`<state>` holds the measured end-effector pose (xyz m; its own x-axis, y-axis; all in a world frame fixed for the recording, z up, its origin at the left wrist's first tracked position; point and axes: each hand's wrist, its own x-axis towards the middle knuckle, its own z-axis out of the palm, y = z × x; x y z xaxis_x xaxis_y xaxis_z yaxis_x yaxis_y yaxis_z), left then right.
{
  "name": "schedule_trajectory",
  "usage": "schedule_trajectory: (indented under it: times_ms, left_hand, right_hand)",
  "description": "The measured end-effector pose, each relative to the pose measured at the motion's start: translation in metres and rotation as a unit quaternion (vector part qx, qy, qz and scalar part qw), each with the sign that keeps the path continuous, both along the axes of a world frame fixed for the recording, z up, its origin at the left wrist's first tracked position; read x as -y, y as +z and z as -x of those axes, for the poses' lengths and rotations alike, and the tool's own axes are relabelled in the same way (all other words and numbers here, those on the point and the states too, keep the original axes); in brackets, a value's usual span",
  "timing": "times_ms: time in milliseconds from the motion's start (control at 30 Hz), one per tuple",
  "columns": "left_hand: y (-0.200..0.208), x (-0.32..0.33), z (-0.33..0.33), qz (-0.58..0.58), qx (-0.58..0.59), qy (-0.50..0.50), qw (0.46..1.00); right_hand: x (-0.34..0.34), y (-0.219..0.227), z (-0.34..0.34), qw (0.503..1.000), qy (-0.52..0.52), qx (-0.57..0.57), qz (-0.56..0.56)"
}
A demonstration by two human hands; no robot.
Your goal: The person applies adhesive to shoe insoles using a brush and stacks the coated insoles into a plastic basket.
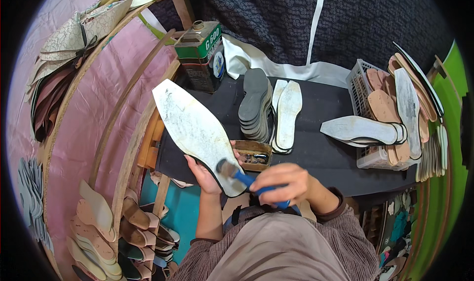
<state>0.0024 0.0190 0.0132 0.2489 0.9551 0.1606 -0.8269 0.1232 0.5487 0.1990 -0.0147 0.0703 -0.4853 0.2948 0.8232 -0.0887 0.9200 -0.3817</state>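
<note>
Shoemaking workshop: white sole (192, 125), brush (239, 175), stacked grey soles (255, 101), shelved shoes (135, 214).

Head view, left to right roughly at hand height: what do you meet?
Grey cutouts → pink sheet → left hand holding a white sole → right hand holding a blue-handled brush → white basket → upright row of soles.

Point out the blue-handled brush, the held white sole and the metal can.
Blue-handled brush (243, 178): head view, blue handle near the bristles.
White sole (194, 126): head view, middle of its pale face.
Metal can (197, 68): head view, its side, below the top.
</note>
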Motion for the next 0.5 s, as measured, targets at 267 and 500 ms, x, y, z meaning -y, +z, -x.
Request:
schedule_trajectory:
  times_ms: [267,500]
  left_hand:
    - [-0.001,-0.007,0.003,-0.025,0.009,0.056,0.998]
    - [0.008,-0.010,0.001,-0.043,0.025,0.130,0.990]
  right_hand:
    - [0.005,-0.003,0.000,0.998,0.038,0.004,0.046]
    - [0.007,-0.010,0.006,0.998,0.063,0.012,0.015]
